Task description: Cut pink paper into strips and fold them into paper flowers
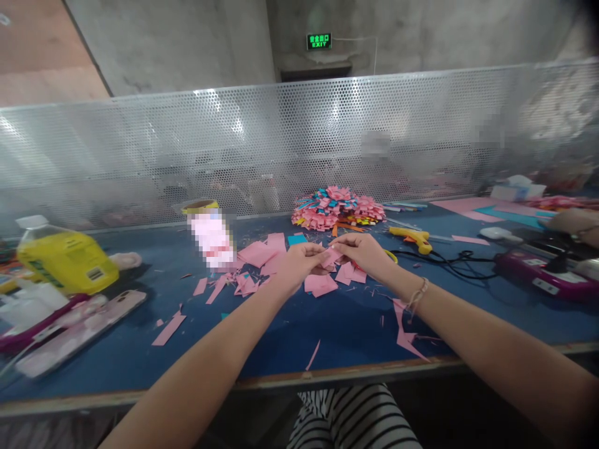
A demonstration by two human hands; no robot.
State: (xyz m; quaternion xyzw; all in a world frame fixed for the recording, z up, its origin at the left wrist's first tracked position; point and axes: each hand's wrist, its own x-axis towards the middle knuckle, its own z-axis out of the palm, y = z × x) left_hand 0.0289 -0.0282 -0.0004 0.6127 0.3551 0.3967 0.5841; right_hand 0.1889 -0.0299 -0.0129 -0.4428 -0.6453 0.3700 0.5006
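Between my two hands is a small piece of pink paper [331,257], pinched by the fingers of both. My left hand [304,262] grips its left side, and my right hand [358,252] holds it from the right. Just below and beside them lie loose pink paper squares [321,284] and cut scraps. Larger pink sheets [257,254] spread left of my left hand, with a small blue piece [297,239] near them. Behind my hands stands a heap of pink, blue and yellow fringed paper flowers [332,209].
A yellow glue gun [412,239] and purple power strip [543,271] with black cords lie right. At left are a yellow-liquid bottle [68,259], a phone [84,333] and a tape roll [200,207]. A perforated metal screen [262,143] borders the back. Another person's hand [573,226] shows far right.
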